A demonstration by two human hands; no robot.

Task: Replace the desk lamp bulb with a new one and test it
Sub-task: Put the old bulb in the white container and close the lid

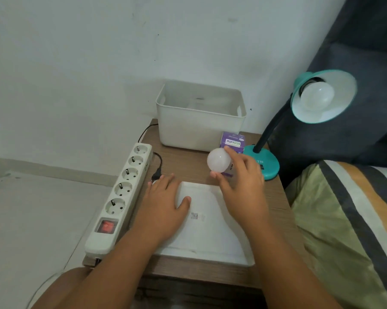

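Observation:
My right hand (241,175) grips a white bulb (218,160) just above the table, in front of a purple bulb box (232,140). The teal desk lamp has its base (267,162) at the table's right edge and its shade (325,97) raised to the right, facing me. Another white bulb (317,95) sits in the shade's socket, unlit. My left hand (163,201) lies flat, palm down, partly on a white tray (212,221), holding nothing. A black plug (155,175) rests on the table by my left fingertips, out of the strip.
A white power strip (121,197) with a red switch (105,226) runs along the wooden table's (188,159) left edge. A white bin (200,114) stands at the back by the wall. A striped pillow (348,219) and dark cushion (366,52) are on the right.

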